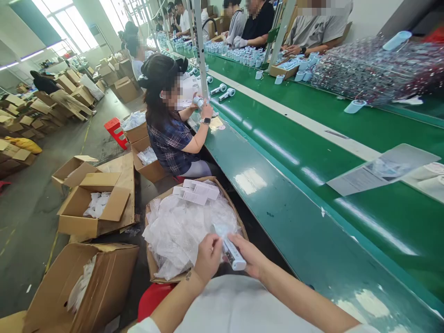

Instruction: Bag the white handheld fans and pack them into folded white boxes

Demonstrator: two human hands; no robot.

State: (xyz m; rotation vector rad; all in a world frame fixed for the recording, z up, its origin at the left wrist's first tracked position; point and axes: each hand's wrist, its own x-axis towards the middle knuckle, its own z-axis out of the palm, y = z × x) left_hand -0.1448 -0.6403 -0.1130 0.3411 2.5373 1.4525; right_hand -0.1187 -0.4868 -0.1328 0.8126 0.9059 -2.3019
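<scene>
Both my hands hold one small white stick-shaped device (233,254) low in the middle of the view, over the near edge of a cardboard box (151,263). My left hand (207,256) grips its far end, where a clear plastic bag (218,230) hangs off it. Closed round its near end is my right hand (250,255). The box below is full of crumpled clear bags (180,231), with flat white cartons (197,190) lying on top at its far side.
A green conveyor line (305,152) runs along my right, with a printed sheet (374,171) on it. A seated co-worker (169,125) ahead handles a similar device. Open cardboard boxes (93,203) crowd the floor on the left. More people sit across the line.
</scene>
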